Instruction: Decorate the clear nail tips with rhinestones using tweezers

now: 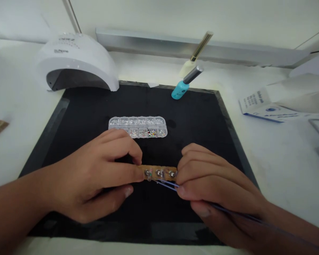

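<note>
My left hand (pixel 106 173) grips the left end of a narrow wooden strip (pixel 154 168) with its fingers closed. Along the strip sit several round silver metal studs, with small clear nail tips among them; one nail tip (pixel 150 173) carries coloured specks. Purple-blue tweezers (pixel 168 185) are held in my right hand (pixel 215 180), their tips at the strip's lower edge near its middle. The right fingers also rest against the strip's right end. Whether the tweezers pinch anything is too small to tell. Just beyond lies a clear compartment case (pixel 138 126) of tiny rhinestones, its lower left corner hidden behind my left hand.
A black mat (pixel 87 113) lies on the white table. At its back left stands a white nail lamp (pixel 77 56). A turquoise polish bottle (pixel 181 89) and a cream one (pixel 188 67) stand at the back. To the right is an alcohol pad box (pixel 271 106).
</note>
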`<control>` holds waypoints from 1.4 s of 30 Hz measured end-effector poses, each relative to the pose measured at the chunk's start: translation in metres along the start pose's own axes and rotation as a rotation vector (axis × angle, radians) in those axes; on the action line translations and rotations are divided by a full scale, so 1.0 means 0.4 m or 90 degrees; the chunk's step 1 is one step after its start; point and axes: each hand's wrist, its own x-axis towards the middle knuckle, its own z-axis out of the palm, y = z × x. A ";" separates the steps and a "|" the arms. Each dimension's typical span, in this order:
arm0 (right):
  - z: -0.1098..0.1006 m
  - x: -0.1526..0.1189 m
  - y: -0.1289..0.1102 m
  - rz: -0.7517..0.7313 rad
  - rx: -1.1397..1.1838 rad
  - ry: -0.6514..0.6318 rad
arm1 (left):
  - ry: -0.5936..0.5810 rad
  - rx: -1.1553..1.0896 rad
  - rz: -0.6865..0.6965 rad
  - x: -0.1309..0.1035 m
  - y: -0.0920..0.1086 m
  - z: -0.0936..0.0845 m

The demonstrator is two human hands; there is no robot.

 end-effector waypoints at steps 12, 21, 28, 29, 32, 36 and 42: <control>-0.001 0.001 -0.003 -0.035 0.028 0.011 | -0.002 0.010 -0.003 0.002 -0.002 0.004; -0.004 0.004 0.001 -0.023 0.028 0.001 | 0.002 0.010 0.006 0.001 0.000 0.002; -0.023 0.001 -0.032 0.087 -0.004 -0.054 | 0.002 0.013 0.002 0.001 -0.001 0.004; -0.025 0.001 -0.034 0.087 -0.002 -0.053 | 0.003 0.013 0.004 0.001 -0.001 0.004; -0.026 0.001 -0.034 0.094 0.015 -0.047 | 0.003 0.008 0.008 0.002 0.002 0.004; -0.012 -0.003 -0.015 0.103 0.124 0.044 | 0.010 0.011 0.018 0.000 0.003 0.002; 0.011 -0.002 0.028 0.195 0.302 0.304 | 0.080 0.035 0.027 -0.003 -0.004 -0.009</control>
